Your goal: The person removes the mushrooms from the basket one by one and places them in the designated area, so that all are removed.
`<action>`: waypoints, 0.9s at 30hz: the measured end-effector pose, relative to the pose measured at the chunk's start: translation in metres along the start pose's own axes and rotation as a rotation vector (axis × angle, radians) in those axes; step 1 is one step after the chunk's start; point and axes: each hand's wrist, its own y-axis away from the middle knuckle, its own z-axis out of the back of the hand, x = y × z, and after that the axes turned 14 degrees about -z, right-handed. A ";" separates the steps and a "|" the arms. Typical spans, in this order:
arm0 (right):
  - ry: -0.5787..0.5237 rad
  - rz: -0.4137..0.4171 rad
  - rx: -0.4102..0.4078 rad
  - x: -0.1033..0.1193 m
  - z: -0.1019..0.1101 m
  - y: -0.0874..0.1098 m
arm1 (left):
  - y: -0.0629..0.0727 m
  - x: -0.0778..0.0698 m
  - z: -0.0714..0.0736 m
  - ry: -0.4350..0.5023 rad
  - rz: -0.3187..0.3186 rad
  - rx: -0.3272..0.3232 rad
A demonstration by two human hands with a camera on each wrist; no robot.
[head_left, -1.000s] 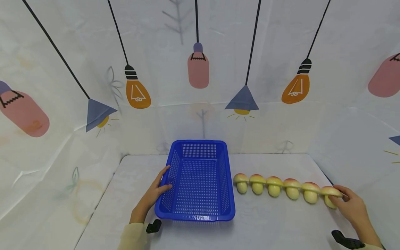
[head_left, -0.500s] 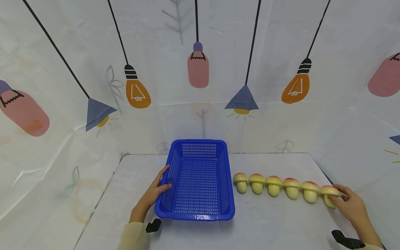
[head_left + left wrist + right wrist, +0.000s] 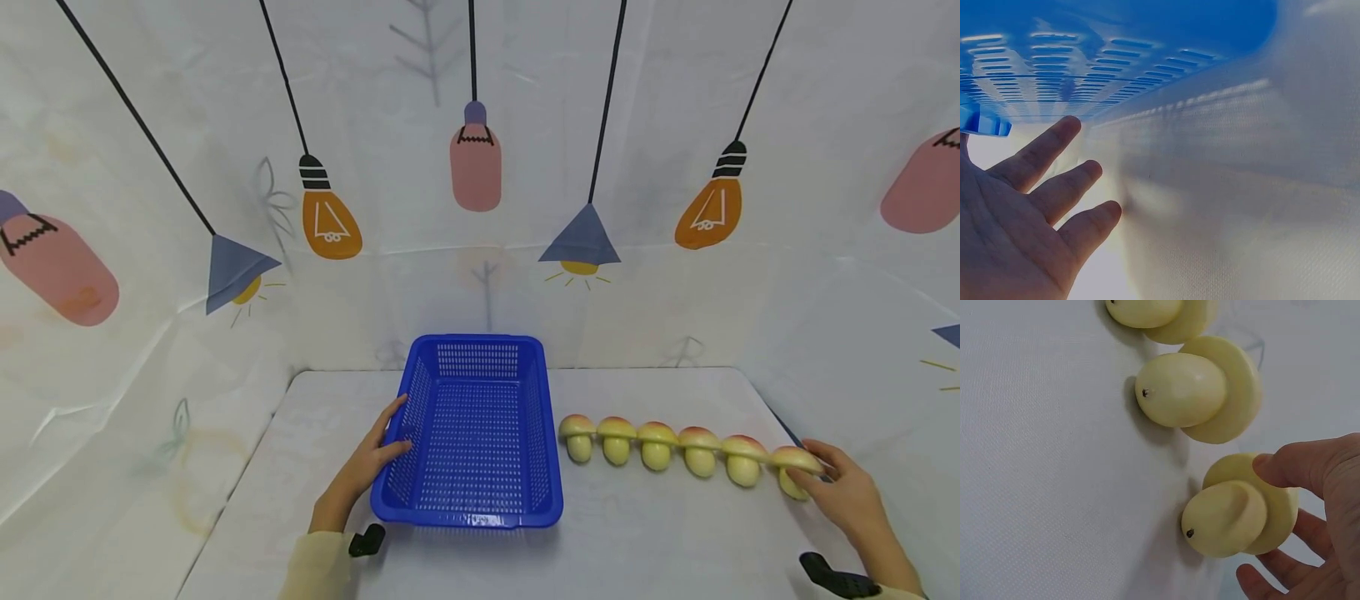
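Note:
A blue plastic basket (image 3: 468, 521) with perforated walls stands upright on the white table, nothing inside it. At its left rim is my left hand (image 3: 363, 467), thumb and index finger touching the edge. In the left wrist view the left hand's other fingers (image 3: 1063, 190) extend straight, spread beneath the basket's slotted side (image 3: 1116, 62). Several yellow-green toy mushrooms with reddish cap tops form a row right of the basket. My right hand (image 3: 847, 496) pinches the cap of the rightmost mushroom (image 3: 793, 458), thumb (image 3: 1279, 469) on its near side and fingers beyond; its stem shows below the cap (image 3: 1225, 519).
The leftmost mushroom (image 3: 578, 437) stands close to the basket's right wall. A white sheet (image 3: 637, 317) printed with lamps and bulbs rises behind the white table (image 3: 637, 542) and at both sides. A black strap piece (image 3: 367, 540) sits at each wrist.

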 end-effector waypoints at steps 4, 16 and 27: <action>-0.014 -0.012 0.014 0.002 -0.002 0.002 | 0.000 -0.001 0.000 0.001 -0.007 0.001; 0.026 0.006 0.034 -0.004 -0.004 -0.004 | 0.000 -0.001 0.000 0.014 -0.015 0.006; 0.069 -0.030 0.025 0.002 -0.007 -0.003 | 0.000 0.001 0.001 0.011 -0.023 0.008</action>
